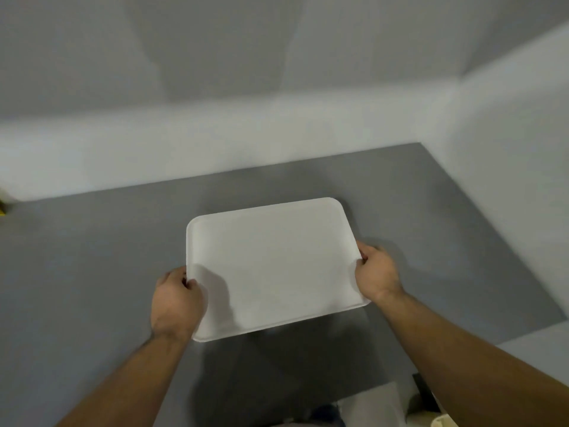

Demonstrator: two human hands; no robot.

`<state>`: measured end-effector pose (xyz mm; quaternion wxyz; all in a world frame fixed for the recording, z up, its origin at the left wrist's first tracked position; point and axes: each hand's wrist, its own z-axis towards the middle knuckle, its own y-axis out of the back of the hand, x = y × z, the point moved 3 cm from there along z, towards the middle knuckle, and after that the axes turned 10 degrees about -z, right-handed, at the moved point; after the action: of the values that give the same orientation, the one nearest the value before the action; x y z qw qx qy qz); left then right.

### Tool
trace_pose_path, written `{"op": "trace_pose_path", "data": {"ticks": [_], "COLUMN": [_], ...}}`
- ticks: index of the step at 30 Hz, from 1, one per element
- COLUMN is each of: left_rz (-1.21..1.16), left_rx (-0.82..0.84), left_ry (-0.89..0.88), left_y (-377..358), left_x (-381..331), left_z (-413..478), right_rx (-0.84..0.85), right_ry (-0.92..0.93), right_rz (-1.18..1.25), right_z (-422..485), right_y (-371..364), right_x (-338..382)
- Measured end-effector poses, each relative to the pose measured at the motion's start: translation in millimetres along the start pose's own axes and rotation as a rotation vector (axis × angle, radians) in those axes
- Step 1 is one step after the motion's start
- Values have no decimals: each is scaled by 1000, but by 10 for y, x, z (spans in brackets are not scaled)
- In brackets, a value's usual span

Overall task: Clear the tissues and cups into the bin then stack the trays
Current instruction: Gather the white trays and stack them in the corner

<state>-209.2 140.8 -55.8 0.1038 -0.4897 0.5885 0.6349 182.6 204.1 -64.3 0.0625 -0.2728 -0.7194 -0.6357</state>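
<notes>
A white rectangular tray (277,263) with rounded corners is held over the grey table (92,272), slightly tilted, with nothing on it. My left hand (177,300) grips its left rim near the front corner. My right hand (377,272) grips its right rim. No tissues, cups or bin are clearly in view. Whether the tray touches the table I cannot tell; a shadow lies under its front edge.
White walls close off the table at the back and the right. A small yellow and black object (2,208) shows at the far left edge. Below the table's front right edge are the floor, a dark object and a pale rim (440,422).
</notes>
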Motion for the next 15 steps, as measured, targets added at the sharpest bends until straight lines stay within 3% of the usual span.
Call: {"op": "trace_pose_path", "data": {"ticks": [7,15], "left_rz": [31,12], "left_rx": [120,241], "left_ry": [-54,-25], "left_y": [7,-16], "left_x": [36,28], "left_z": [78,159], "right_rx": [108,160], "right_ry": [-12,-10], "right_rz": [-92,-20], "right_z": [97,130], "right_y": [-117,-110], "right_x": [-34,-60]}}
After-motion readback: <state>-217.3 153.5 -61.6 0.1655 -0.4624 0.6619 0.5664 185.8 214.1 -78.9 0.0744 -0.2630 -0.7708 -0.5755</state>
